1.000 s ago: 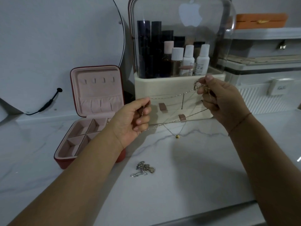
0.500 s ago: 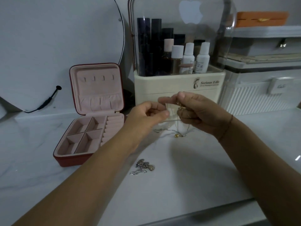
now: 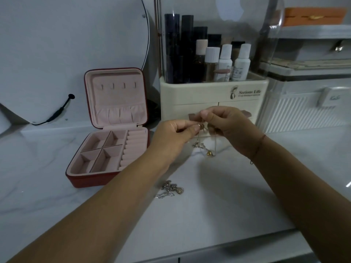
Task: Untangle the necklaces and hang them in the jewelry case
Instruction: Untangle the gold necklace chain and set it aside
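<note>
A thin gold necklace [image 3: 208,153] with a small round pendant hangs between my two hands, its lower loop just above the marble counter. My left hand [image 3: 174,135] pinches the chain at its top, fingertips close to those of my right hand [image 3: 228,126], which pinches the same chain. A second, silver tangle of necklaces [image 3: 171,189] lies on the counter below my left forearm. The red jewelry case [image 3: 112,130] stands open at the left, with several small hooks in its pink lid and nothing on them.
A cream cosmetic organizer [image 3: 212,95] with bottles and a clear cover stands right behind my hands. A ribbed white storage box [image 3: 303,109] is at the right, a round mirror [image 3: 76,54] with a black cable at the left. The counter's front edge [image 3: 228,249] runs below.
My hands were spread apart with the chain stretched between them; they have come together low in front of the organizer, and the necklace now hangs slack.
</note>
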{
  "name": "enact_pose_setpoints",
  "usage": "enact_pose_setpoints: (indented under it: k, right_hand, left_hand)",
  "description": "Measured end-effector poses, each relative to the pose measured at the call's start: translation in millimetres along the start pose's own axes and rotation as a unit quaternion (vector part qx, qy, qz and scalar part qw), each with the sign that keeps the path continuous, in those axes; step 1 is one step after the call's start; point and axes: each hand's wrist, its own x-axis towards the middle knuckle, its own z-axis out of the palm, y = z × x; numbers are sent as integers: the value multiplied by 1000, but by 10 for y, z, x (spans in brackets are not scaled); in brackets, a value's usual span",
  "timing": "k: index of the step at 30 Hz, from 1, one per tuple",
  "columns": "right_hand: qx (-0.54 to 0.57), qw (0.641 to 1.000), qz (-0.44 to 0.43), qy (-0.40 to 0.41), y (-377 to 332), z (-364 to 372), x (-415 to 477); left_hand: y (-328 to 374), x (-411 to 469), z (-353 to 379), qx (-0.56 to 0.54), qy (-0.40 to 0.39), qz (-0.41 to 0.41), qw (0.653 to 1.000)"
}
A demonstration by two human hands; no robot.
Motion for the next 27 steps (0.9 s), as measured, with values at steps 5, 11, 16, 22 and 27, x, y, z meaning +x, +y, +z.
enact_pose_setpoints:
  k: [5, 11, 16, 22, 27]
  right_hand:
    - [-13, 996, -24, 82, -2, 10, 12]
    - [27, 997, -15, 70, -46, 68, -3]
    - [-5, 998, -2, 59, -41, 79, -2]
    - [-14, 997, -12, 78, -38, 89, -14]
    - [-17, 997, -10, 68, -43, 87, -17]
  left_hand:
    - [-35, 33, -39, -35, 14, -22, 999]
    - [-8, 40, -20, -125, -30, -79, 989]
    - [-1, 36, -10, -111, -25, -83, 990]
    - [4, 25, 8, -100, -50, -110, 988]
    - [11, -1, 14, -80, -44, -109, 990]
